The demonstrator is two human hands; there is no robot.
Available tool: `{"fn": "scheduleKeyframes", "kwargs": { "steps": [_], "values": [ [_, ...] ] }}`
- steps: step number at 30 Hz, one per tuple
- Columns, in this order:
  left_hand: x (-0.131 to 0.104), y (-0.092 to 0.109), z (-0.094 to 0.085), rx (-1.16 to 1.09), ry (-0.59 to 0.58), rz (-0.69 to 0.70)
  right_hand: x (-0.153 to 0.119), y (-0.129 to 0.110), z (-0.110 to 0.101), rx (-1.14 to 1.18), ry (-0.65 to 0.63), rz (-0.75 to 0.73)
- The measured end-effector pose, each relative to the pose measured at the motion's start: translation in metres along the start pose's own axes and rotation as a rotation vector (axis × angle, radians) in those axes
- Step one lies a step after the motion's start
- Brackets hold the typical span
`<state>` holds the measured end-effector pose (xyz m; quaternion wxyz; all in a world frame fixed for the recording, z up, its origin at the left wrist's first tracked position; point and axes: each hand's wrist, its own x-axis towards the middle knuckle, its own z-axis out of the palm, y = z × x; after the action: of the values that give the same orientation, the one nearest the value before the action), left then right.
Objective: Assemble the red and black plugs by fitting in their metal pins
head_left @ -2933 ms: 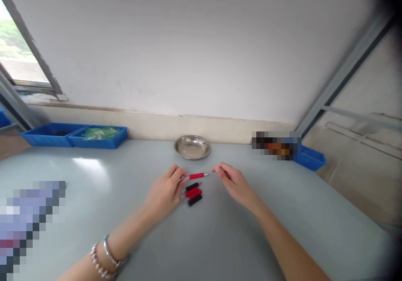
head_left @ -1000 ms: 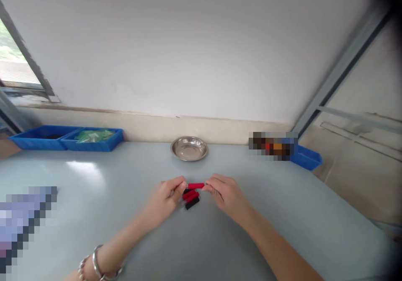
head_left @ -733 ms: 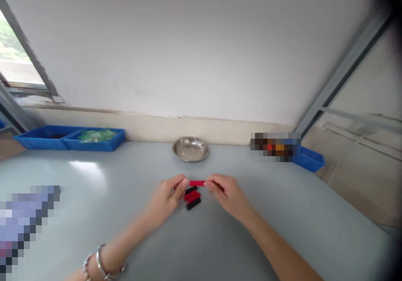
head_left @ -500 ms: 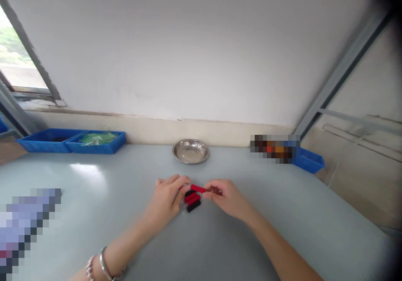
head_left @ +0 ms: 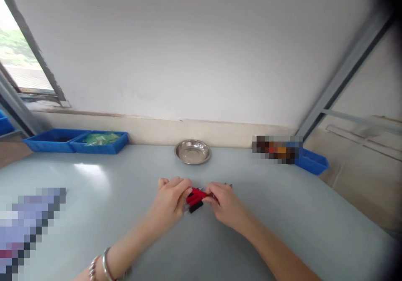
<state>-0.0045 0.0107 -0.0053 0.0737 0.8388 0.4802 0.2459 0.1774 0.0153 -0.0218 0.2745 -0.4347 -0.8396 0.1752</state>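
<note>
My left hand [head_left: 174,195] is closed, thumb and fingers pinching the left end of a slim red stick [head_left: 198,192]. At its other end, my right hand [head_left: 222,197] has its fingertips pressed together on it. What kind of stick this is, I cannot tell. Below and partly behind it, a small pile of similar pieces lies on the table: red ones [head_left: 194,199] and a black one [head_left: 196,207], with clear ends toward my left hand. Thin metallic tips [head_left: 228,185] show just behind my right hand; what they belong to is hidden.
A shallow steel dish [head_left: 192,152] stands near the wall. Two blue trays [head_left: 99,148] sit at the back left, one with green plastic bags [head_left: 102,138]. Another blue tray [head_left: 312,161] is at the back right beside a blurred-out item. A pixelated object [head_left: 25,226] lies at the left.
Both hands and the red stick sit slightly lower over the pile, with the right hand turned a little. Metallic tips now show behind the right hand. The whole view has shifted slightly.
</note>
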Motion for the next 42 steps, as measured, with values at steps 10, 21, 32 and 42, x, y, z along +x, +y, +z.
{"fn": "scheduleKeyframes", "kwargs": {
  "steps": [10,21,32,42],
  "values": [
    [0.000,0.008,0.002,0.003,0.029,-0.095,-0.001,-0.002,0.004,-0.069,0.020,-0.021],
    [0.003,0.004,0.009,-0.137,0.068,-0.193,0.006,0.000,-0.005,-0.007,0.065,0.087],
    [0.001,-0.002,0.011,-0.194,0.100,-0.165,0.005,-0.002,-0.013,0.231,0.042,0.093],
    [0.001,0.002,0.006,-0.198,0.103,-0.144,0.006,-0.002,-0.014,0.400,-0.037,0.147]
  ]
}}
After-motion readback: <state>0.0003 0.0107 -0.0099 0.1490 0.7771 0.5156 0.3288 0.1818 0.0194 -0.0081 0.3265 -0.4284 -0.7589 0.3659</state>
